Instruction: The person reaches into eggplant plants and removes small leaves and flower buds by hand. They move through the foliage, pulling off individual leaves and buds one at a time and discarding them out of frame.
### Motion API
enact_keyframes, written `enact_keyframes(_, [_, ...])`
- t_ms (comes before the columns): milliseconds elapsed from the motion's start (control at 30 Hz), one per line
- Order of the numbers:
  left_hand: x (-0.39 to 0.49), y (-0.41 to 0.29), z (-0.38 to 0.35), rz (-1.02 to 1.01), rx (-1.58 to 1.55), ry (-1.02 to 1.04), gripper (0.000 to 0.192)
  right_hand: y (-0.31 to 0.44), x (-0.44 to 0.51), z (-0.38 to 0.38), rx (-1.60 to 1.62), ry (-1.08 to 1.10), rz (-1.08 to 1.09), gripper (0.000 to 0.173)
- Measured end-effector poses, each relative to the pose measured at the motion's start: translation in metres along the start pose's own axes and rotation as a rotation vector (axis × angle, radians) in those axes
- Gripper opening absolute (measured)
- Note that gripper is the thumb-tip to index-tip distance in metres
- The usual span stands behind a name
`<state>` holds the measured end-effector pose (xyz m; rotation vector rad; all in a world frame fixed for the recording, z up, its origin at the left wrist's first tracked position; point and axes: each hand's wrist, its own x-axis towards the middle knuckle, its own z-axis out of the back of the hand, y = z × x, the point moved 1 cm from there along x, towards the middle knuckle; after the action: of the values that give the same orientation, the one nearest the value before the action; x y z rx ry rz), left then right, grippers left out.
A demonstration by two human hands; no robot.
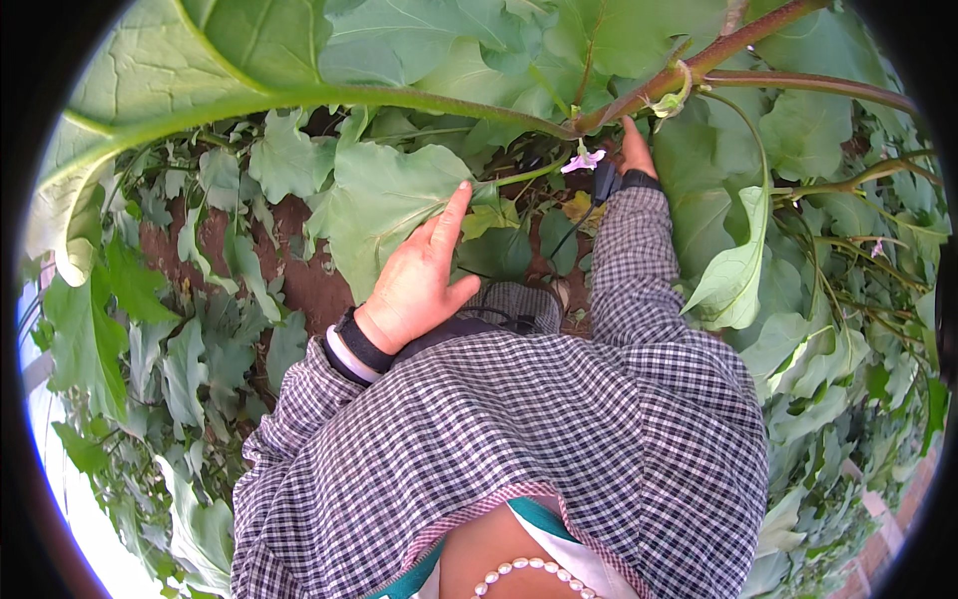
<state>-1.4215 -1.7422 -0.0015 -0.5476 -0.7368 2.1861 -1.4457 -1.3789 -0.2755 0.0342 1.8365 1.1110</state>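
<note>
My left hand lies against a broad eggplant leaf, index finger extended and thumb apart, gripping nothing. Farther forward, my right hand reaches in beneath a thick purplish eggplant stem. Most of its fingers are hidden among the foliage, so I cannot see whether they hold anything. A pale purple flower hangs from the stem just left of that hand. Above it, a withered bud curls from the same stem. A small black device with a cable sits at my right wrist.
A large leaf stalk crosses close to the camera at upper left. Dense leaves crowd the right side, with branching stems among them. Brown soil shows through on the left. A yellowing leaf lies low near my right wrist.
</note>
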Motion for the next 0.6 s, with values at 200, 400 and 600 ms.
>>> enact_keyframes(200, [0.000,-0.003,-0.003,0.034,0.031,-0.009,0.099,0.007,0.061,-0.005,-0.071,0.006,0.049,0.041])
enact_keyframes(400, [0.004,-0.005,-0.002,0.111,-0.026,-0.017,0.095,-0.006,0.099,0.016,0.020,0.159,0.029,0.027])
enact_keyframes(600, [0.013,-0.010,-0.004,0.070,0.019,-0.100,0.095,-0.015,0.080,0.025,0.264,0.263,-0.022,0.017])
